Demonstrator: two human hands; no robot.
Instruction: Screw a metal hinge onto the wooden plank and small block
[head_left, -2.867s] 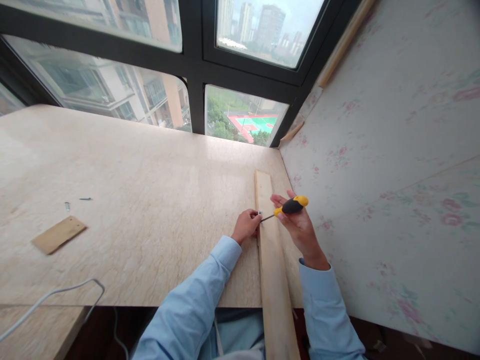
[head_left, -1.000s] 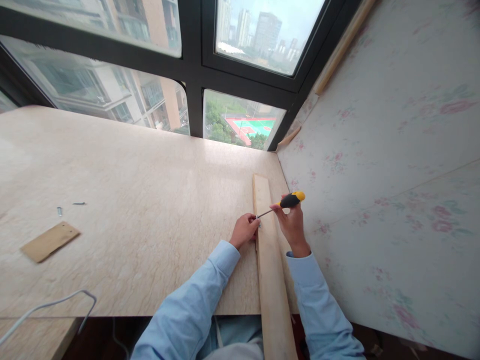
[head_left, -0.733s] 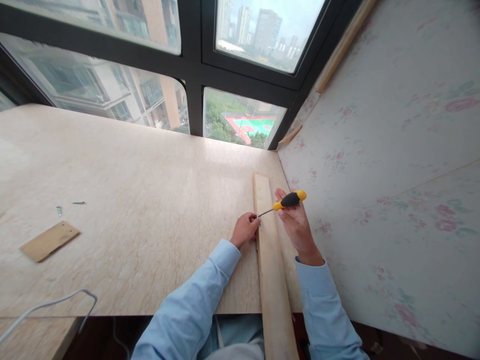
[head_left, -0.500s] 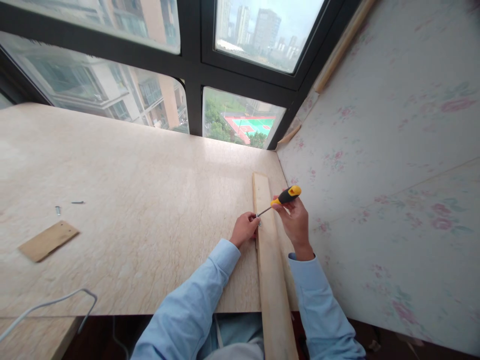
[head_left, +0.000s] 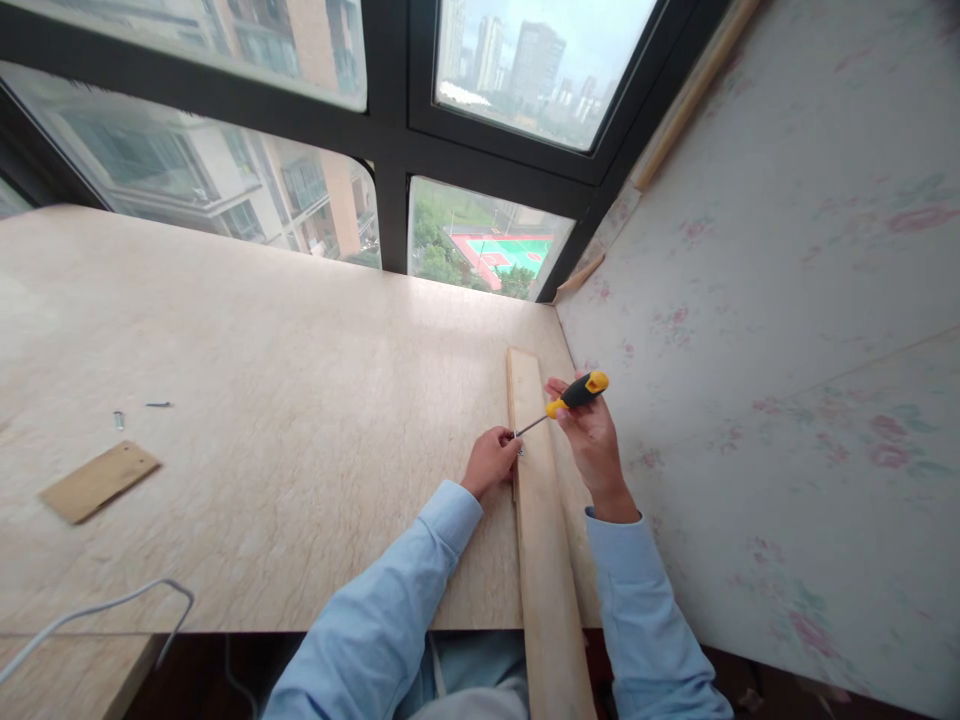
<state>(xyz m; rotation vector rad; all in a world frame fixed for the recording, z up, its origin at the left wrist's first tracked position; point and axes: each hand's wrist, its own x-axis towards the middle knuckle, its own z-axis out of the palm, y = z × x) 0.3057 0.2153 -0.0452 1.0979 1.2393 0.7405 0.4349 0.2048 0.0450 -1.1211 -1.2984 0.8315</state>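
A long pale wooden plank (head_left: 544,560) lies along the right side of the marble table (head_left: 285,400), overhanging its near edge. My right hand (head_left: 592,440) is closed round the yellow and black handle of a screwdriver (head_left: 576,392). The thin shaft slants down left to a small metal screw (head_left: 519,440) at the plank's left edge. My left hand (head_left: 491,462) is curled beside that edge, fingertips pinched at the screw and the driver's tip.
A small flat wood offcut (head_left: 99,482) lies at the table's left, with two small metal fasteners (head_left: 118,419) behind it. A white cord (head_left: 112,605) loops at the near left edge. A flowered wall (head_left: 772,330) stands close on the right; windows (head_left: 480,70) run behind.
My right hand has turned back and forth on the screwdriver handle, fingers spreading and closing again, while the tip stays at the screw. My left hand and the plank have kept their places.
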